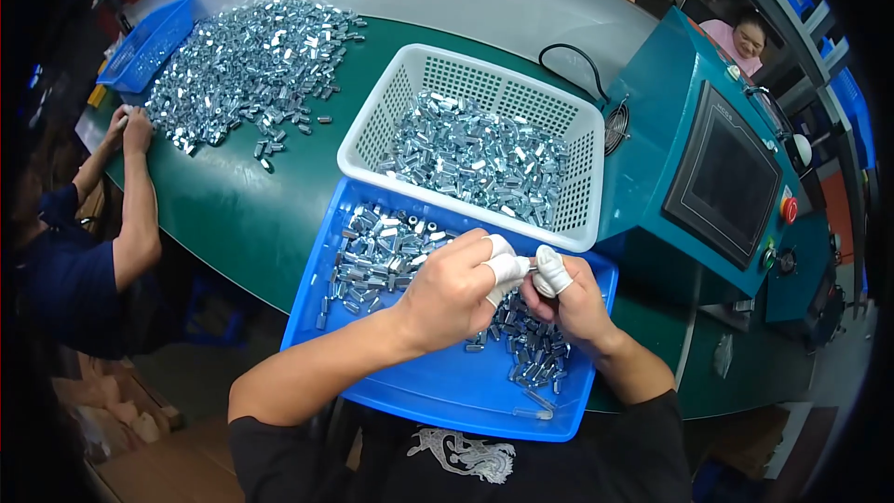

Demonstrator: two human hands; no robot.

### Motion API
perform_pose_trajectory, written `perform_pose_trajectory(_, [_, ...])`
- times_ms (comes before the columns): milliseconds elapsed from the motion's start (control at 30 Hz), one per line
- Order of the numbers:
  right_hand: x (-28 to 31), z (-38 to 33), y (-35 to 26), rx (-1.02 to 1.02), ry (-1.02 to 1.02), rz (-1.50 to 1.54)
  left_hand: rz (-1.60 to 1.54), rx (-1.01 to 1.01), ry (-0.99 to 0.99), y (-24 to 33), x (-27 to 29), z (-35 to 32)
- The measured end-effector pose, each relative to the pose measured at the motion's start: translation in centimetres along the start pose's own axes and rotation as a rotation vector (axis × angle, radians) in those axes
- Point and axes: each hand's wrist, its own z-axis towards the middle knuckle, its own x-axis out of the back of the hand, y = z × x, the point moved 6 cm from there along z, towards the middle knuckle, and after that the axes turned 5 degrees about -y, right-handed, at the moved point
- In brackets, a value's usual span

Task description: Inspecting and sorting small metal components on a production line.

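Observation:
Above the blue tray [438, 409], my two hands meet with white covers on several fingertips. My left hand [454, 281] is closed, its covered fingers pinching one end of a small silver metal part [532, 269]. From the other side, my right hand [570, 298] grips the same part between thumb and fingers; most of it is hidden. Inside the tray, one heap of silver hexagonal metal pieces [382, 256] lies on the left. Another heap of such pieces [538, 349] sits at the right, partly under my right hand.
Behind the tray stands a white perforated basket [368, 126] holding many similar pieces. A large pile [270, 51] covers the green table's far left, beside a blue bin [154, 42]. A co-worker's hands [136, 126] reach that pile. At right is a teal machine [652, 144] with a dark screen.

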Motion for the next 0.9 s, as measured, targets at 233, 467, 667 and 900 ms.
perform_pose_trajectory(233, [-0.1,1.1,-0.2,-0.145,-0.131,0.135,0.082,-0.039,-0.022,0.0,-0.2,1.1])
perform_pose_trajectory(467, [-0.1,1.2,0.4,-0.266,-0.247,0.581,-0.126,0.246,0.044,-1.2,0.6,1.3])
perform_pose_trajectory(667, [-1.3,0.7,0.1,-0.386,-0.291,0.57,-0.149,0.093,0.102,-0.3,0.4,1.2])
perform_pose_trajectory(900, [-1.7,0.7,0.1,-0.47,-0.368,0.654,-0.194,0.125,0.034,-0.6,0.0,1.3])
